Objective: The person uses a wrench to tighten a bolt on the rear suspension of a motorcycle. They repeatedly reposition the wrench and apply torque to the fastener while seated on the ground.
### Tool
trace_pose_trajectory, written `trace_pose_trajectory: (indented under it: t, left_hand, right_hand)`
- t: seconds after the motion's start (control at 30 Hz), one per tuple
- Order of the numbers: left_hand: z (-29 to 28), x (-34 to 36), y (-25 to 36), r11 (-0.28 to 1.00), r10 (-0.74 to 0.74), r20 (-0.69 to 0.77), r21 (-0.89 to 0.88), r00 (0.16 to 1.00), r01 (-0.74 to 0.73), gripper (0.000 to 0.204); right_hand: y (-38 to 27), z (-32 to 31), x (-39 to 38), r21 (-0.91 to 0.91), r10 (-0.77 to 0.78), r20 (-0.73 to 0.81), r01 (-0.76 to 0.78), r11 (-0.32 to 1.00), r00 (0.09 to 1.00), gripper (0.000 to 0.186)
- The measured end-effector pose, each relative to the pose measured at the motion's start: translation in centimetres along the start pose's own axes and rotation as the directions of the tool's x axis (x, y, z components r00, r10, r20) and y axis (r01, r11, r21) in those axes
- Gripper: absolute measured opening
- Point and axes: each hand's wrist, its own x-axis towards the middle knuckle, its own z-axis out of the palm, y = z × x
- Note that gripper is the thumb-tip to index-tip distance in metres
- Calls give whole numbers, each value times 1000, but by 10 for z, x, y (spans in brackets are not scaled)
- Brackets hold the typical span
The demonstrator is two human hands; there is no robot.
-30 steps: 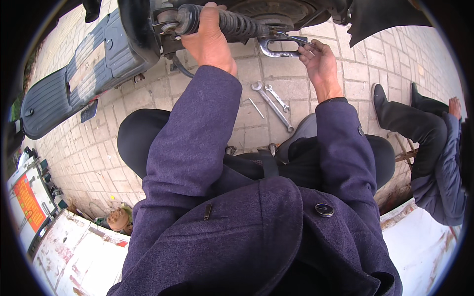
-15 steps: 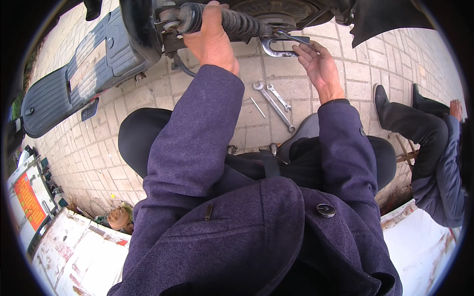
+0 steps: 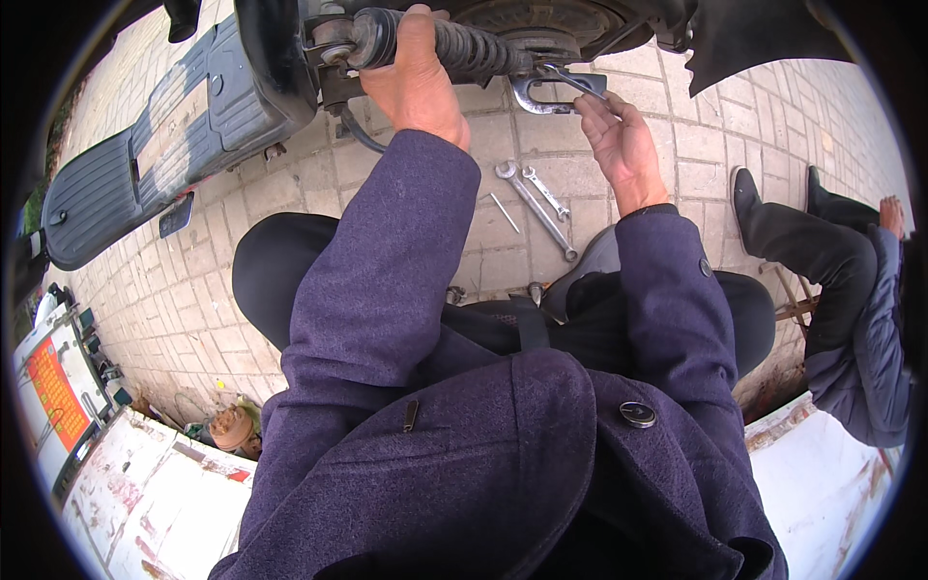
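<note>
Grey brick paving [image 3: 242, 319] lies below; at the far edge the left hand [image 3: 418, 82] grips a black coiled shock absorber [image 3: 464, 48], the right hand [image 3: 619, 145] pinching its metal bracket end [image 3: 551, 89].

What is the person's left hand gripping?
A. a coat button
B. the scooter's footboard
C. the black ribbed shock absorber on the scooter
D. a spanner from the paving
C: the left hand is closed around the black ribbed shock absorber, while the spanners lie untouched on the paving.
</note>
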Motion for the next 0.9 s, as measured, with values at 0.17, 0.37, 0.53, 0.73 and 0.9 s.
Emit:
trace_pose_trajectory:
  t: [0.17, 0.37, 0.53, 0.73, 0.9]
  left_hand:
    - [-2, 1, -1, 1000, -15, 11, 9, 1000, 14, 26]
    - [-3, -1, 0, 1000, 7, 17, 5, 1000, -7, 27]
    - [1, -1, 3, 999, -32, 8, -13, 999, 32, 28]
    - [1, -2, 4, 1000, -27, 7, 16, 1000, 27, 28]
    - [-1, 0, 2, 1000, -21, 7, 0, 1000, 21, 29]
  right_hand:
    - [2, -2, 2, 55, 34, 18, -35, 998, 999, 45]
    - [1, -6, 5, 49, 32, 19, -33, 998, 999, 45]
    - [1, -2, 3, 43, 6, 4, -6, 999, 1000, 44]
    - [-22, 8, 3, -175, -133, 15, 133, 975, 991, 35]
    - [-35, 37, -16, -316, -301, -21, 279, 907, 953, 33]
